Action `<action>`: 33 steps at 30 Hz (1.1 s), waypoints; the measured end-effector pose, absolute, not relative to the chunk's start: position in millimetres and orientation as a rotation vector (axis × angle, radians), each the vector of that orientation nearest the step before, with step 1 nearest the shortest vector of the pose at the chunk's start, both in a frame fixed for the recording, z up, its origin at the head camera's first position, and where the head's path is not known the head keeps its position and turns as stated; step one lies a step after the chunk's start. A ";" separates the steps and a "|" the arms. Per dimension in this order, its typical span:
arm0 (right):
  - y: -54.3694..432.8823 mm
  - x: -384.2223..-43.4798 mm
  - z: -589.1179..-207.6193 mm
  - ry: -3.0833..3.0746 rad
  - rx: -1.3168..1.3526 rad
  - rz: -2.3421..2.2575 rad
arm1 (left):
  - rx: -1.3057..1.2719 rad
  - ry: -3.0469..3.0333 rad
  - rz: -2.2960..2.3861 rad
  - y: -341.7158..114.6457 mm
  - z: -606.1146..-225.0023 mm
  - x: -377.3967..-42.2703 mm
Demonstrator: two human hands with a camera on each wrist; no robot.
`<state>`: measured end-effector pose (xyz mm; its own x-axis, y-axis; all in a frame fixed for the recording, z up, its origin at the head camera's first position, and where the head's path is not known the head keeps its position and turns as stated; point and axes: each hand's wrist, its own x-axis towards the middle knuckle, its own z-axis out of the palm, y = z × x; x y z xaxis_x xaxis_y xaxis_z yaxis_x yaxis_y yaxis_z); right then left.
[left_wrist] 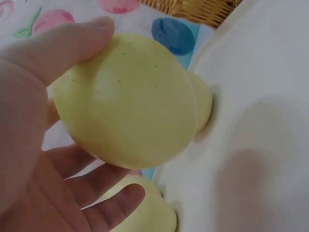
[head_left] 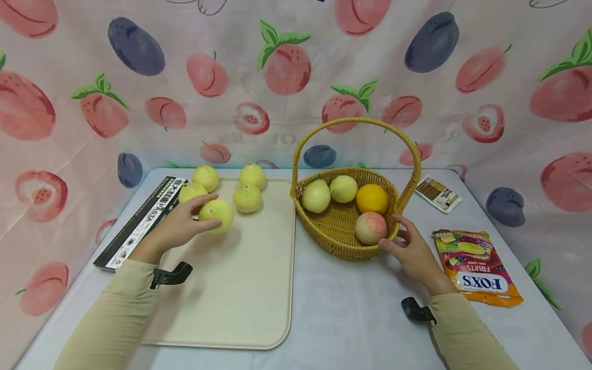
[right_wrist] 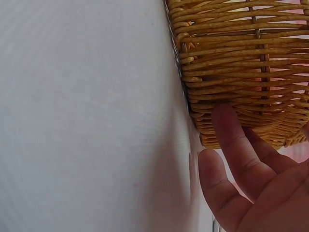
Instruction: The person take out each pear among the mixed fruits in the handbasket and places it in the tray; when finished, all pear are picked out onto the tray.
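Note:
Above the beige tray (head_left: 250, 288), my left hand (head_left: 182, 223) holds a yellow-green pear (head_left: 218, 215) between thumb and fingers. In the left wrist view, the thumb lies along the top of this pear (left_wrist: 130, 96), with fingers spread below. Several similar pears (head_left: 247, 198) sit at the tray's far end, one behind the left hand. My right hand (head_left: 416, 254) rests at the right side of a wicker basket (head_left: 344, 251); in the right wrist view its fingertips touch the woven wall (right_wrist: 231, 72). Inside the basket are two pears (head_left: 316, 196), an orange (head_left: 372, 199) and a peach (head_left: 371, 228).
The basket's tall arched handle (head_left: 356, 120) rises over it. A black and white pasta box (head_left: 143, 221) lies along the tray's left side. To the right are a Fox's candy bag (head_left: 478, 267) and a small packet (head_left: 438, 193). A fruit-printed cloth (head_left: 287, 118) hangs behind.

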<state>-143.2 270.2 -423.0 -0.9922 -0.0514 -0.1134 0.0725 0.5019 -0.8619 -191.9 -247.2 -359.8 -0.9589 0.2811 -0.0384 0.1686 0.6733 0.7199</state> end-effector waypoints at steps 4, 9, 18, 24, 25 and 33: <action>270.6 -143.9 -423.4 2.626 0.008 -1.497 | 0.305 2.769 1.132 -258.7 -365.1 -190.2; 271.1 -144.1 -423.8 2.630 0.003 -1.493 | 0.231 2.763 1.131 -270.1 -371.2 -188.4; 270.5 -144.4 -424.2 2.629 0.013 -1.491 | 0.156 2.756 1.148 -290.9 -385.4 -187.0; 270.8 -144.9 -423.8 2.623 0.025 -1.485 | 0.120 2.773 1.125 -301.0 -389.7 -186.5; 270.8 -144.9 -423.7 2.622 0.026 -1.485 | 0.115 2.772 1.130 -302.2 -390.4 -186.6; 270.2 -144.5 -423.7 2.620 0.023 -1.491 | 0.058 2.803 1.163 -306.6 -396.2 -187.9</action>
<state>-144.5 270.2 -423.7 -0.9919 -0.0492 -0.1174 0.0758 0.5124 -0.8554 -187.9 -306.6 -396.2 -0.9936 0.0760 -0.0834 -0.0053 0.7066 0.7076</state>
